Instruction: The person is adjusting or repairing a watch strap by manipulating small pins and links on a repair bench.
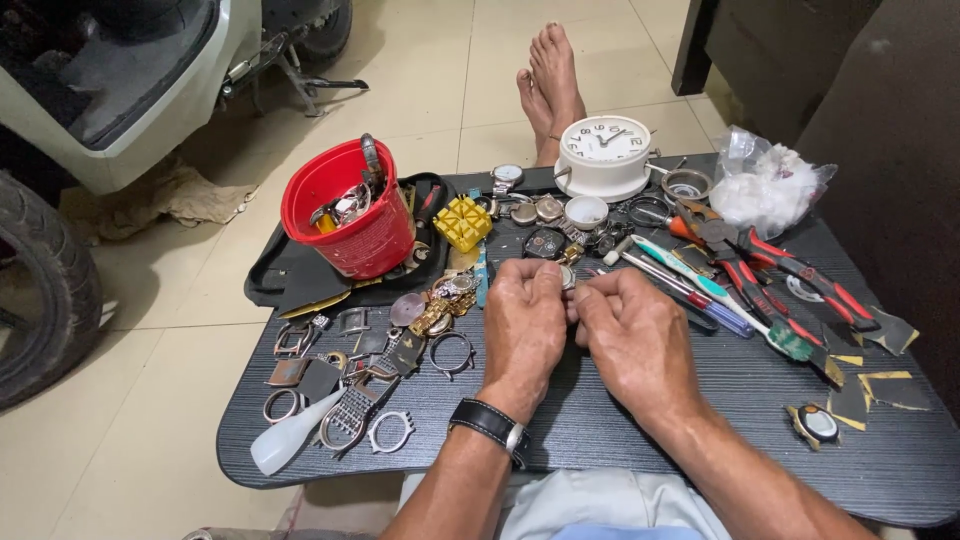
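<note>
Head view looks down on a dark woodgrain bench [600, 420] filling the middle and lower right of the frame, set low over a pale tiled floor [130, 420]. Upper left shows the white body of a scooter [130, 90], with a black tyre [40, 290] at the left edge. 2 bare feet [548, 80] stretch out at top centre, past the far edge of the bench.

Centre frame now: the left hand [523, 325], black-strapped wristwatch [490, 427] on its wrist, is curled nearly closed, fingertips pinched together. The right hand [635, 335] is curled the same way, and the 2 meet fingertip to fingertip around a small round metal watch part [567, 277], mostly hidden between them, just above the middle of the bench.

Containers next. A red plastic bucket [350, 210] sits left of centre, holding metal watch pieces and tools, too jumbled to sort out. A white round alarm clock [604, 155] stands at the far edge, with a small white cup [586, 211] in front of it. A clear plastic bag [765, 185] of white stuff lies upper right. Red-handled pliers [790, 270] and a toothbrush [720, 295] lie to the right of the hands; loose watch cases and bands [350, 375] are scattered to the left.
</note>
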